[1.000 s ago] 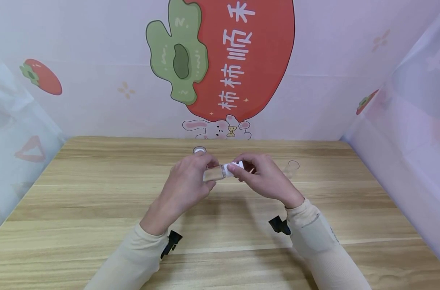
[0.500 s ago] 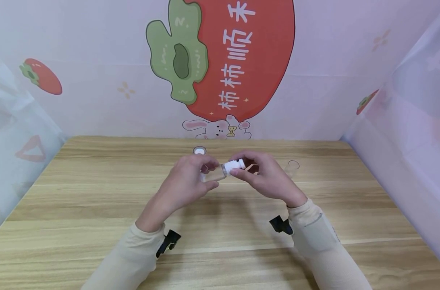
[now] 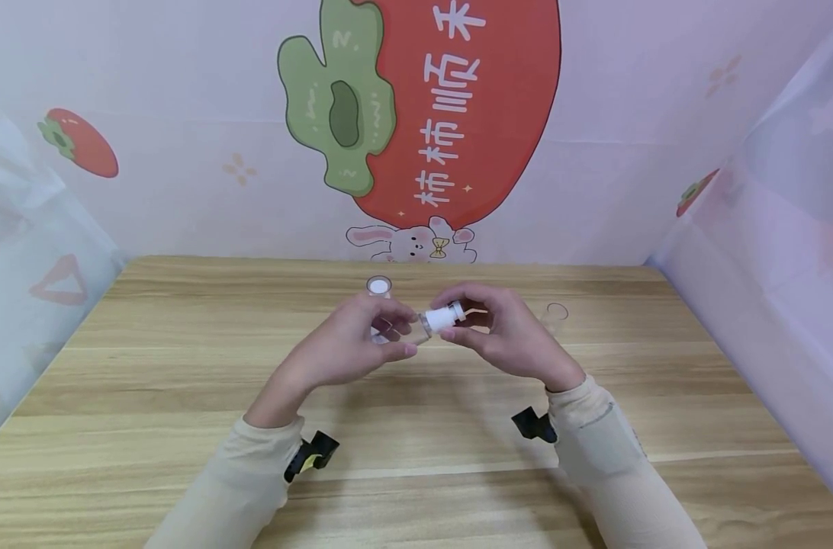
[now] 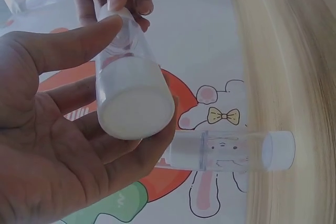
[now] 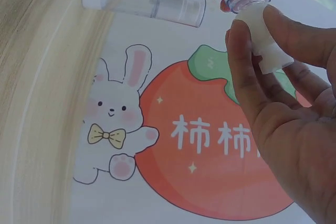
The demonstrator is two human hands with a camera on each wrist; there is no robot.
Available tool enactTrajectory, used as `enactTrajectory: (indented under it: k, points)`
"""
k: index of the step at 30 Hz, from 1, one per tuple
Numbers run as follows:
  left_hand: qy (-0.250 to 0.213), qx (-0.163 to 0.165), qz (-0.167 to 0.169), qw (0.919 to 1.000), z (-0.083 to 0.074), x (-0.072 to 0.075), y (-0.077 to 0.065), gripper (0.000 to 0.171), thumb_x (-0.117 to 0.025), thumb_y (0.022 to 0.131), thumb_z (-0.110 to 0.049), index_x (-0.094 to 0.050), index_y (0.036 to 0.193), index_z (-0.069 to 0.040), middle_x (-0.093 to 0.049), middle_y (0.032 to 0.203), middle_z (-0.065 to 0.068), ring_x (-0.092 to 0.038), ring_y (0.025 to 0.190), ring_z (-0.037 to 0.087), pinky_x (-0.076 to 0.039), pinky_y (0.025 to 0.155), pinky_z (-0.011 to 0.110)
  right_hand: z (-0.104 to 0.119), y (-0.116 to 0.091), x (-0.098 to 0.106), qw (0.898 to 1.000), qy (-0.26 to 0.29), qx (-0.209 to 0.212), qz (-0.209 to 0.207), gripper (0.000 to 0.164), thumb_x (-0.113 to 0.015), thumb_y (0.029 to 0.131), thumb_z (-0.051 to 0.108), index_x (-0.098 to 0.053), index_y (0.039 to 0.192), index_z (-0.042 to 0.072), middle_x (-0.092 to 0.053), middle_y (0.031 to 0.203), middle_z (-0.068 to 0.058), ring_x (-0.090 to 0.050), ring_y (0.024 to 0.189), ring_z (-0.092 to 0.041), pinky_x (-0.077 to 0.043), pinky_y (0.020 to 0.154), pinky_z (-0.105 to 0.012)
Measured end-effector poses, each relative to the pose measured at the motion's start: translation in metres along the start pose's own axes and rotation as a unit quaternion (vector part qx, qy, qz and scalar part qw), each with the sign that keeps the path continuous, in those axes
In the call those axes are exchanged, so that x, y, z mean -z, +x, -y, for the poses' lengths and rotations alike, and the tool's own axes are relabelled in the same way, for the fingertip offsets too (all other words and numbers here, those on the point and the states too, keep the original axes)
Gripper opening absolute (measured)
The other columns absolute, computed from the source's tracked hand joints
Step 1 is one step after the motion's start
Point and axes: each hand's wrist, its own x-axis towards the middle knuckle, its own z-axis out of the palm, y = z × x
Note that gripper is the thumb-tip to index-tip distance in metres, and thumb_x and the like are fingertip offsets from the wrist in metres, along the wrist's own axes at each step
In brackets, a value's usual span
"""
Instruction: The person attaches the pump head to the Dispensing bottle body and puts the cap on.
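I see the left hand [image 3: 348, 347] gripping the clear bottle [image 4: 131, 95] between thumb and curled fingers, and the right hand [image 3: 506, 335] pinching its white pump head [image 3: 442, 316]; the fingers hide the joint. A second bottle [image 3: 378, 287] stands beyond the left fingertips, partly hidden

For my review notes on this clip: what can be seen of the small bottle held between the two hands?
The bottle is a small clear plastic cylinder with a whitish flat base and a white pump top. It lies about level in the air above the wooden table. The left hand grips its body; the right hand pinches the white top.
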Motion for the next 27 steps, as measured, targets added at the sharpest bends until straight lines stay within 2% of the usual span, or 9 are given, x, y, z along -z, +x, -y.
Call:
enactTrajectory:
  k: [6,10,19,27]
  points:
    - [-0.032,-0.002,0.029,0.9991,0.002,0.003,0.000,0.032,-0.077,0.089,-0.008,-0.070,0.119,0.004,-0.068,0.098,0.005,-0.066,0.089,0.018,-0.056,0.077,0.033,-0.001,0.000,0.000,1.000,0.013,0.019,0.007,0.032,-0.075,0.085,-0.009,-0.069,0.114,0.003,-0.068,0.110,-0.005,-0.066,0.093,-0.020,-0.058,0.086,-0.034]
    - [-0.028,0.008,0.027,0.9992,0.001,0.003,0.000,0.033,-0.078,0.089,-0.008,-0.070,0.119,0.003,-0.068,0.100,0.008,-0.065,0.090,0.018,-0.056,0.077,0.033,-0.002,0.000,0.001,1.000,0.010,0.027,0.009,0.032,-0.076,0.085,-0.009,-0.070,0.114,0.004,-0.069,0.109,-0.004,-0.066,0.093,-0.020,-0.058,0.085,-0.034]
    - [0.036,0.038,-0.029,0.9982,-0.007,-0.002,-0.001,0.034,-0.084,0.082,-0.009,-0.072,0.114,-0.005,-0.068,0.101,0.002,-0.064,0.092,0.022,-0.054,0.086,0.040,-0.001,0.000,0.000,1.000,-0.008,0.011,0.016,0.030,-0.076,0.088,-0.002,-0.070,0.116,0.005,-0.069,0.109,-0.003,-0.065,0.092,-0.020,-0.059,0.082,-0.036]
    - [0.098,0.028,-0.084,0.9912,-0.010,-0.009,-0.001,0.036,-0.089,0.077,-0.008,-0.074,0.109,-0.008,-0.069,0.100,0.001,-0.061,0.092,0.021,-0.052,0.082,0.039,-0.001,0.001,-0.001,1.000,-0.020,-0.008,0.011,0.024,-0.076,0.091,0.006,-0.071,0.115,0.007,-0.069,0.106,-0.001,-0.065,0.088,-0.019,-0.059,0.078,-0.036]
